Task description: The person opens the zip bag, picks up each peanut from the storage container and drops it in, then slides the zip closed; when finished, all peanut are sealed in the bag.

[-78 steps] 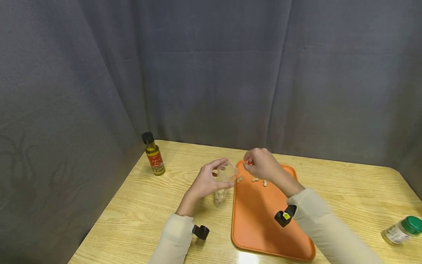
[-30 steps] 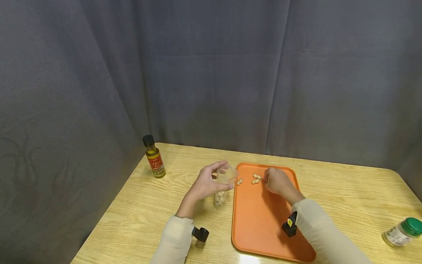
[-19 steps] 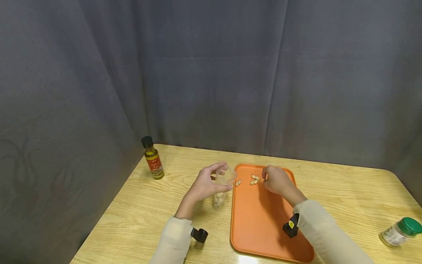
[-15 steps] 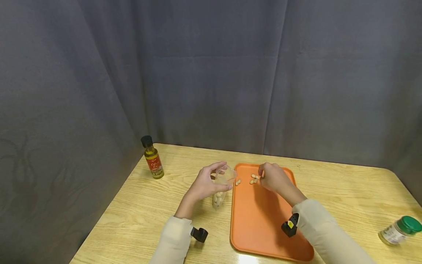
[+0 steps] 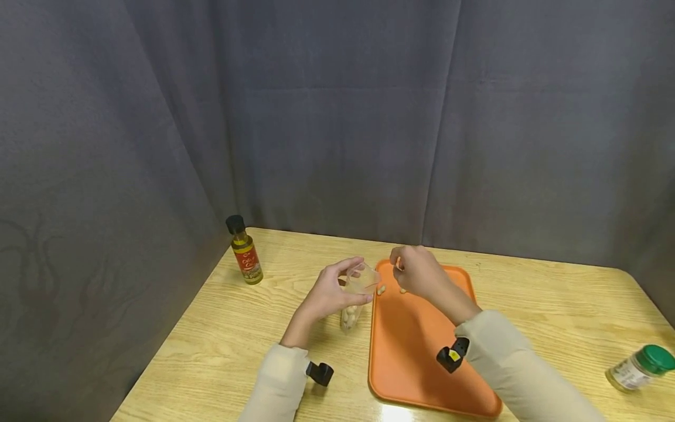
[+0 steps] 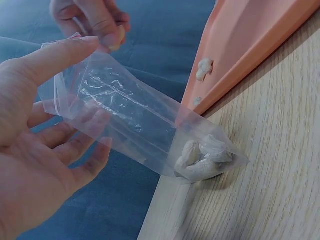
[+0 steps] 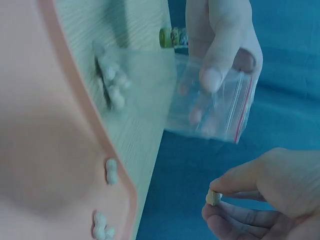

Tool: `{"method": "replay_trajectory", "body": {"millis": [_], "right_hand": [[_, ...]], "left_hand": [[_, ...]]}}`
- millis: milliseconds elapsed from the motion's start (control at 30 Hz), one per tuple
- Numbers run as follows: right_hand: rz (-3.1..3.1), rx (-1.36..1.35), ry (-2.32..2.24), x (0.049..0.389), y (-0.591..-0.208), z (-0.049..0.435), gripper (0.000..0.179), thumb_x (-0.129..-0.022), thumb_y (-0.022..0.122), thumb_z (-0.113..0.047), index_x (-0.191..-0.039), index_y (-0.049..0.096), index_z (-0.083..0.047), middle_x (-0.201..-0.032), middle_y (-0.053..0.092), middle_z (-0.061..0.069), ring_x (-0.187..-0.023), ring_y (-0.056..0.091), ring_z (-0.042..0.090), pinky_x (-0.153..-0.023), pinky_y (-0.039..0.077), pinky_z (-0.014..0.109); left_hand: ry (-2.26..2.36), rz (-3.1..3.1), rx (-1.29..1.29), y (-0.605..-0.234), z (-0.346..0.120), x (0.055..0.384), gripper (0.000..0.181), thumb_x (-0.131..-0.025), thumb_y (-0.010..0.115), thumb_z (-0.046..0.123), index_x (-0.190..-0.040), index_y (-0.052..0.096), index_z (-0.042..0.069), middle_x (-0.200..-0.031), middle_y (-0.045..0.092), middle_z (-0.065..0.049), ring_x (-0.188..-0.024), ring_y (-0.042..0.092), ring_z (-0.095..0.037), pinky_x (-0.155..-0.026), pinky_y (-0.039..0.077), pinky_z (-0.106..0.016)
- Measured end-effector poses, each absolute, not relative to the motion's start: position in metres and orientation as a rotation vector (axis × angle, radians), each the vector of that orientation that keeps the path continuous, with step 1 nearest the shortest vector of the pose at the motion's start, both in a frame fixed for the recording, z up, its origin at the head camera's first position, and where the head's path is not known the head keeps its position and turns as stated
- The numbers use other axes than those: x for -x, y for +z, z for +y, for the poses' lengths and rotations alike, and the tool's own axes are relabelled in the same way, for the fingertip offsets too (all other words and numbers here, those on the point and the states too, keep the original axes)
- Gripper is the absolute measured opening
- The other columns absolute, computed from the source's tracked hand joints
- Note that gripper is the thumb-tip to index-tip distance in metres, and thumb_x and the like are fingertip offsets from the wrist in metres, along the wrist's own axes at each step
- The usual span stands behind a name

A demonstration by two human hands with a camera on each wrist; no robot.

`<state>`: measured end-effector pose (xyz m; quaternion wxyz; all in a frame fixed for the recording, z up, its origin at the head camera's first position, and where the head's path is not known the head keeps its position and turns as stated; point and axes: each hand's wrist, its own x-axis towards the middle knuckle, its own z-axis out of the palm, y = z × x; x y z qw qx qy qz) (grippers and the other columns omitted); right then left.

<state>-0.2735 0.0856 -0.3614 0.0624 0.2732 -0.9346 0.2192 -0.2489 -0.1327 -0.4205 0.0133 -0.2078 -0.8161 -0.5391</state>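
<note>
My left hand (image 5: 328,292) holds a clear zip bag (image 6: 125,100) near its mouth, thumb on one side and fingers spread along the other. The bag slants down to the tabletop, with several peanuts (image 6: 202,160) gathered in its bottom end. To the right of the bag's mouth, and apart from it, my right hand (image 5: 422,275) pinches one peanut (image 7: 213,197) between thumb and fingertips. Under that hand lies an orange tray (image 5: 411,375). One peanut (image 7: 111,171) rests near its left edge, with more peanut shells (image 7: 100,227) farther along, partly hidden in the head view.
An olive oil bottle (image 5: 246,255) stands upright at the table's back left corner. A green-capped jar (image 5: 638,369) is at the right edge. The wooden table (image 5: 548,310) carries everything, and a dark curtain (image 5: 337,146) hangs behind it.
My right hand went down to the peanuts on the tray, took hold of one, and has moved up and left with it towards the bag. The left hand and bag have stayed put.
</note>
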Motion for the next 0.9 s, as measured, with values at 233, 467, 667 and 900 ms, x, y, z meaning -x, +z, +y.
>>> {"method": "replay_trajectory", "body": {"millis": [233,467,667,900], "right_hand": [[-2.761,-0.892,0.61,0.27,-0.357,0.072,0.013,-0.084,0.069,0.006,-0.097,0.072,0.003,-0.078,0.067,0.009,-0.053,0.051,0.012,-0.05,0.045,0.027],[-2.661,-0.972,0.615,0.268,-0.348,0.06,0.013,-0.081,0.071,0.007,-0.093,0.072,0.003,-0.076,0.065,0.01,-0.056,0.053,0.014,-0.051,0.046,0.028],[-2.647,-1.022,0.63,0.264,-0.343,0.048,0.01,-0.082,0.07,0.006,-0.091,0.072,0.003,-0.077,0.066,0.01,-0.055,0.054,0.013,-0.052,0.047,0.027],[-2.658,-1.023,0.684,0.26,-0.345,0.041,0.011,-0.083,0.07,0.005,-0.093,0.073,0.003,-0.079,0.068,0.009,-0.052,0.051,0.01,-0.05,0.045,0.026]], "left_hand": [[-1.685,-2.539,0.653,-0.421,-0.133,0.251,0.076,-0.079,0.085,0.02,-0.146,0.05,0.012,-0.134,0.06,-0.003,-0.117,0.056,-0.021,-0.096,0.044,-0.046],[-1.705,-2.528,0.672,-0.421,-0.133,0.251,0.077,-0.079,0.085,0.016,-0.146,0.048,0.008,-0.135,0.059,-0.008,-0.119,0.056,-0.03,-0.097,0.044,-0.049],[-1.725,-2.51,0.684,-0.421,-0.134,0.251,0.077,-0.079,0.084,0.014,-0.146,0.048,0.006,-0.135,0.059,-0.014,-0.12,0.055,-0.036,-0.097,0.043,-0.055],[-1.703,-2.506,0.689,-0.421,-0.135,0.251,0.075,-0.078,0.085,0.015,-0.145,0.051,0.01,-0.131,0.062,-0.006,-0.119,0.057,-0.034,-0.094,0.044,-0.055]]}}
